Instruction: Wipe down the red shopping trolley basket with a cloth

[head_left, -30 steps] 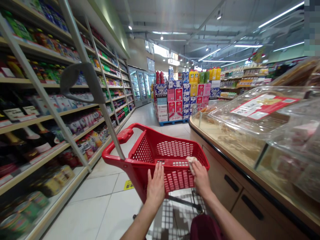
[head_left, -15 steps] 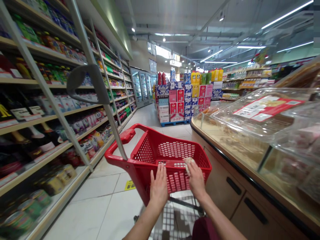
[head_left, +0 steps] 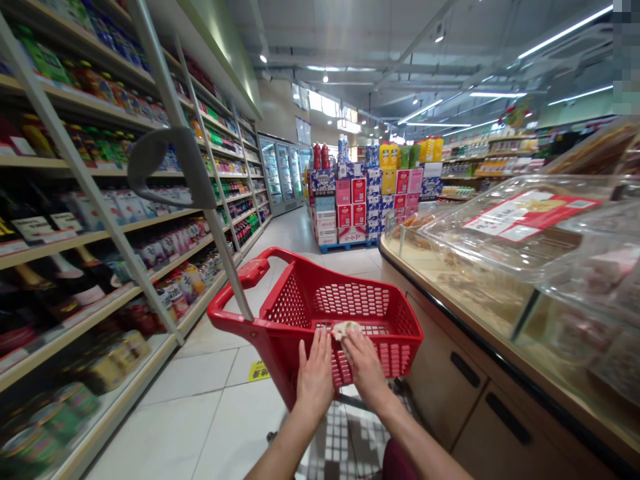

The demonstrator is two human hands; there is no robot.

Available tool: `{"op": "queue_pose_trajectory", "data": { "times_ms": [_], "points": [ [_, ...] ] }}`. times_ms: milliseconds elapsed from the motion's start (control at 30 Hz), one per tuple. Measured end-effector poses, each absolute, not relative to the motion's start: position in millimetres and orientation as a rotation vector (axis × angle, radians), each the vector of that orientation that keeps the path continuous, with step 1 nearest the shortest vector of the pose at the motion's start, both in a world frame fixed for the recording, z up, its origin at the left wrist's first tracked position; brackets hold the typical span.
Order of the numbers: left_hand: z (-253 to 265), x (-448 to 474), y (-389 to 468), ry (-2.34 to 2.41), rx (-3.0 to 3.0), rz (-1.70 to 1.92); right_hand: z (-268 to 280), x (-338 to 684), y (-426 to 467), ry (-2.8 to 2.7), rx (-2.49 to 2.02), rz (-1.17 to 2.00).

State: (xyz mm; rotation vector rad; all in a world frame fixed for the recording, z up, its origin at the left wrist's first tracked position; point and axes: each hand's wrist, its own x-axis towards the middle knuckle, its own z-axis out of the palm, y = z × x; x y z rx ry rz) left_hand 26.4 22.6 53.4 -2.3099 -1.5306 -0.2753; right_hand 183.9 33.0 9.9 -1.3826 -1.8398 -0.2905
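Observation:
In front of me stands a red plastic shopping cart (head_left: 300, 293), seen from its side, with a red handle bar at its left end. My left hand (head_left: 316, 370) lies against the near side wall with its fingers stretched out, holding nothing. Just to its right, my right hand (head_left: 363, 360) presses a crumpled whitish cloth (head_left: 346, 329) onto the cart's near rim. Its fingers curl over the cloth and hide part of it. A grey pole with a looped grey grip (head_left: 187, 167) rises by the cart's handle end.
Shelves (head_left: 100, 238) of drinks line the left side. At right is a wooden display counter (head_left: 445, 373) with clear plastic food boxes (head_left: 510, 233) on top. Stacked drink cartons (head_left: 353, 207) stand on a blue pallet ahead. A yellow floor sticker (head_left: 257, 371) lies near the cart.
My right hand has slid left along the cart's near rim with the cloth, and is now close to my left hand. My left hand stays at nearly the same spot.

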Motion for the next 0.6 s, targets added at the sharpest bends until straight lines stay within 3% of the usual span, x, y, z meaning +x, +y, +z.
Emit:
{"op": "queue_pose_trajectory", "data": {
  "times_ms": [167, 467, 600],
  "points": [
    [55.1, 24.8, 21.6, -1.534, -2.339, -0.27, 10.4, 207.6, 36.0, -1.567, -1.616, -0.2],
    [48.2, 68.7, 37.5, -1.303, -2.407, -0.579, 42.6, 169.1, 28.0, -1.703, -1.4, 0.313],
    [44.0, 87.6, 56.0, -1.302, -2.415, -0.654, 34.1, 198.1, 27.8, -1.682, -1.521, 0.19]
  ]
}}
